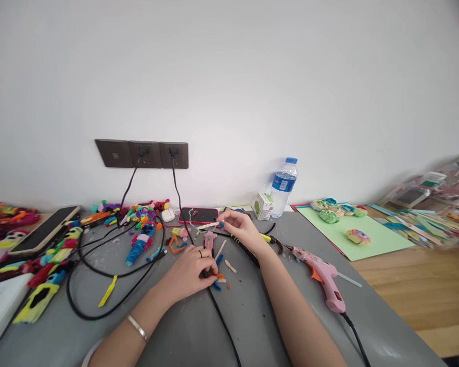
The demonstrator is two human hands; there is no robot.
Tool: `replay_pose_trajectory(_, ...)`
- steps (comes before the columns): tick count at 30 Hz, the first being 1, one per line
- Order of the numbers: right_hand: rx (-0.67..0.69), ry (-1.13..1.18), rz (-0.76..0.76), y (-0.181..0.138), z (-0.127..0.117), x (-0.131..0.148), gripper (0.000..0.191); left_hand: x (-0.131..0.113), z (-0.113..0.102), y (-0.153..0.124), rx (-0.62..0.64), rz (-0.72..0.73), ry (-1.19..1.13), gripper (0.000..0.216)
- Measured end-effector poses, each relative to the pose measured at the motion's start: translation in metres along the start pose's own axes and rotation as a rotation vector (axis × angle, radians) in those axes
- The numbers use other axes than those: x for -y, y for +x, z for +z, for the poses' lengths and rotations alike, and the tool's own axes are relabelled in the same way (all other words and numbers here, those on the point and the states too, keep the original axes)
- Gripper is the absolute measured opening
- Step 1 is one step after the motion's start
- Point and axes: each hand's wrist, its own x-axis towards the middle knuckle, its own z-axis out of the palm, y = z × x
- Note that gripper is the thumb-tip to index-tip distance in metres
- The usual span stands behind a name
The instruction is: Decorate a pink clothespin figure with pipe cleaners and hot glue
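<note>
My left hand (191, 271) rests low over the grey table, thumb and fingertips pinched together. At those fingertips lie a small orange fuzzy piece (219, 276) and short blue pipe cleaner pieces (216, 286); whether the pinch holds any of them is unclear. Just beyond, my right hand (240, 230) is closed on a cream pipe cleaner piece (208, 226) with a small blue bit at its end. A pink fuzzy figure (209, 239) lies between the hands. Loose cream pieces (230, 266) lie beside my left fingers.
A pink glue gun (321, 275) lies on the right, its cord running forward. Black cables (118, 275) loop at left among colourful pipe cleaner figures (139, 247). A phone (199, 215), a small box (263, 206) and a water bottle (283, 188) are near the wall. Green paper (382, 244) holds crumpled flowers.
</note>
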Motion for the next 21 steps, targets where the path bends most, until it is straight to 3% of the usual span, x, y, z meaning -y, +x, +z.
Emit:
replay_pose_trajectory(8,-0.133,0.174,0.009,0.003,-0.004,-0.004,0.027,-0.004,-0.008,-0.001,-0.095,-0.047,-0.14,0.011)
replay_pose_trajectory(12,-0.12,0.234,0.047,0.002,-0.004,-0.002,0.029,-0.001,-0.008,0.001,-0.129,-0.097,-0.259,0.009)
replay_pose_trajectory(21,-0.029,0.257,0.031,0.0,0.001,-0.005,0.026,0.016,-0.005,0.007,-0.431,-0.222,-0.647,0.007)
